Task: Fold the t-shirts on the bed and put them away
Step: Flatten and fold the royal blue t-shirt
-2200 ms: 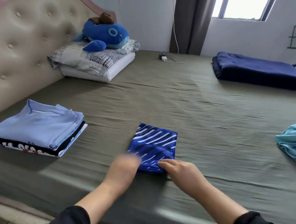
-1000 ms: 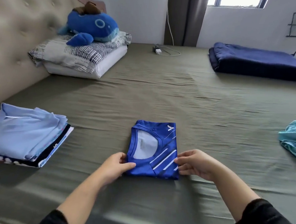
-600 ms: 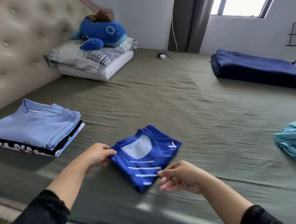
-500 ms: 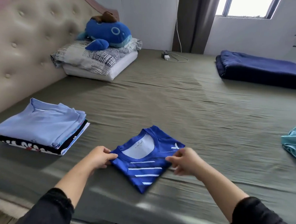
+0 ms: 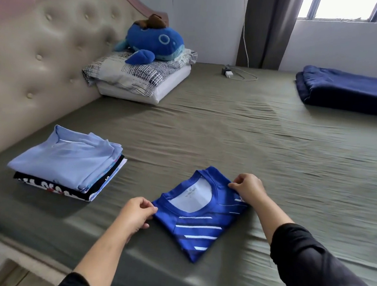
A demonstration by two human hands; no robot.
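A folded blue t-shirt with white stripes (image 5: 202, 219) lies collar-up near the front edge of the olive bed sheet (image 5: 239, 142), turned at an angle. My left hand (image 5: 136, 215) pinches its left corner by the collar. My right hand (image 5: 248, 188) pinches its far right corner. To the left sits a stack of folded t-shirts (image 5: 69, 168), a light blue one on top and a black printed one at the bottom.
A padded headboard (image 5: 33, 53) runs along the left. Pillows (image 5: 140, 79) with a blue whale plush (image 5: 154, 42) lie at the back left. A charger and cable (image 5: 232, 74) and a folded navy blanket (image 5: 351, 91) lie at the back.
The folded shirt was flipped collar-up, then rotated counter-clockwise. My right hand moved from its near edge to the far right corner; my left hand keeps its pinch on the left corner.
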